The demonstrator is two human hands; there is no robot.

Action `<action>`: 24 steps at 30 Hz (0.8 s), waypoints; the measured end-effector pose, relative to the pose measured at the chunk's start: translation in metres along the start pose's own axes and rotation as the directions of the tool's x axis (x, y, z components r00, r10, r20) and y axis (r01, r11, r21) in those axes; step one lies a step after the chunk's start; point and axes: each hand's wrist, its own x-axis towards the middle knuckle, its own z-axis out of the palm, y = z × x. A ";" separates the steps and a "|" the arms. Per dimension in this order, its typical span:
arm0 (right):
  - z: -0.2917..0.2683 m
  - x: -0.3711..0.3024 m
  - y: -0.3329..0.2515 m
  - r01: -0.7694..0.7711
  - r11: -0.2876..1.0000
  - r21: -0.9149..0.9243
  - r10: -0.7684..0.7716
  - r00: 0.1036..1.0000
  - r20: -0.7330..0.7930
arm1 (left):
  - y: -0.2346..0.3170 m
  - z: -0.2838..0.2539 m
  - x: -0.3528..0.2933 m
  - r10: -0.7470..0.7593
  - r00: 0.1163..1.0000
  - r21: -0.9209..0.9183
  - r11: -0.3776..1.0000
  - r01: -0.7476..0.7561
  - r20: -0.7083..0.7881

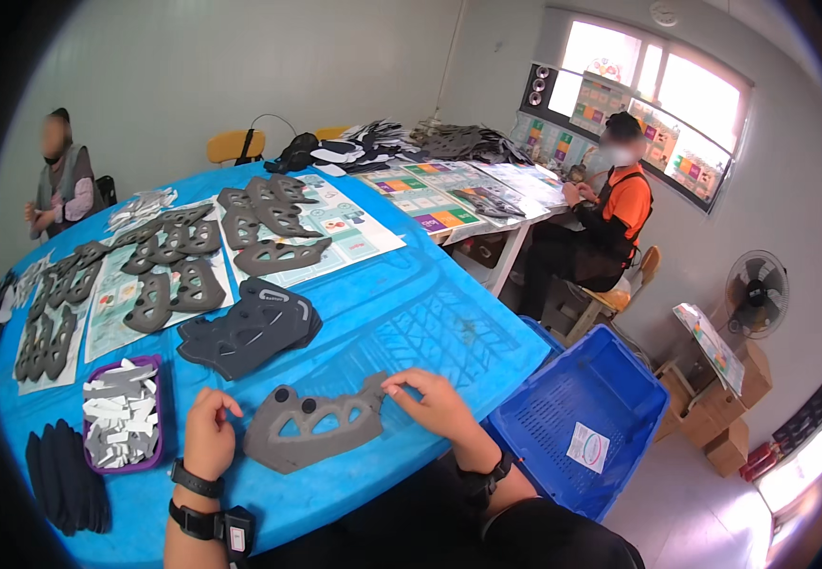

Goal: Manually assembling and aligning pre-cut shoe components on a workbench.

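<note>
A grey foam pad [335, 441] lies flat on the blue-covered table in front of me. It has several cut-out openings and two round black dots near its upper left. My right hand [438, 406] pinches the narrow tip at the pad's right end between thumb and index finger. Beside the pad's left end, my left hand [208, 436] is raised with its fingers curled in; whatever they may hold is hidden. Just beyond the pad sits a stack of darker shaped pads [255, 327]. To the left, a purple tray [161, 417] holds white and grey strips.
Dark elongated pieces [68, 479] lie at the near left. More grey pads [198, 284] rest on printed sheets farther back. A blue crate [515, 417] stands right of the table. One person [624, 213] sits at the far table; another [74, 180] is at far left.
</note>
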 end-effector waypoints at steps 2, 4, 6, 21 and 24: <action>0.001 0.001 -0.003 -0.032 0.999 -0.003 0.032 0.999 0.027 | -0.001 -0.002 0.000 0.016 1.000 0.004 1.000 -0.016 -0.002; 0.002 0.002 -0.004 -0.028 1.000 0.005 0.028 0.999 0.029 | -0.001 -0.003 0.000 0.027 1.000 -0.005 1.000 -0.027 -0.014; 0.000 0.001 -0.001 -0.019 1.000 0.019 0.019 0.999 0.034 | -0.002 -0.002 0.000 0.023 1.000 -0.008 1.000 -0.023 -0.006; 0.003 0.001 0.001 -0.044 0.998 0.035 0.042 0.998 0.039 | 0.000 -0.003 0.000 -0.097 0.995 0.008 0.995 0.096 0.025; 0.003 0.001 0.002 -0.039 0.998 0.039 0.037 0.998 0.048 | -0.007 0.002 0.001 0.000 0.999 -0.014 1.000 -0.001 -0.054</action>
